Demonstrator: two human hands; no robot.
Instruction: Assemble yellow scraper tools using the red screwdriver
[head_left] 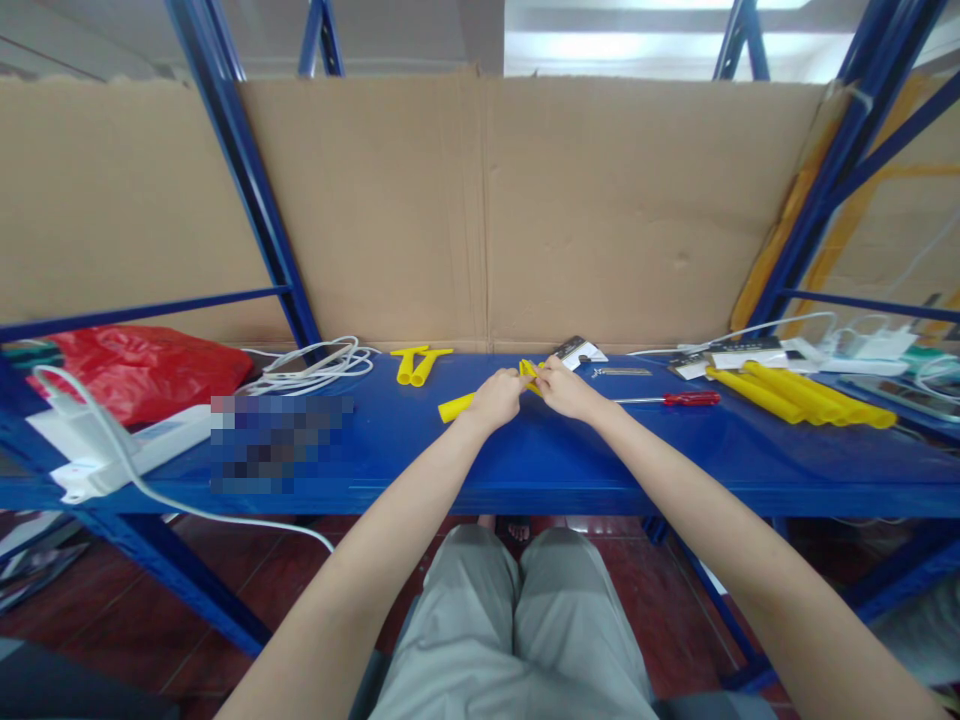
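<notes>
My left hand [497, 397] is closed around a yellow T-shaped piece with a tube handle [454, 407], whose handle end sticks out to the left. At its other end, the fingers of my right hand [566, 388] pinch the yellow head; whether they hold some smaller part there is hidden. Just right of my right hand lies a screwdriver [691, 398] with a red handle, its shaft pointing toward my wrist. Behind that hand are a black-and-white packet [577, 353] and a small flat metal strip [622, 372].
Two yellow T-shaped pieces [417, 366] lie at the back left of the blue bench [420, 470]. Several yellow tubes [802, 395] are piled at right. A power strip [150, 440], coiled white cable [322, 368] and red bag [150, 365] occupy the left. Cardboard [480, 210] stands behind.
</notes>
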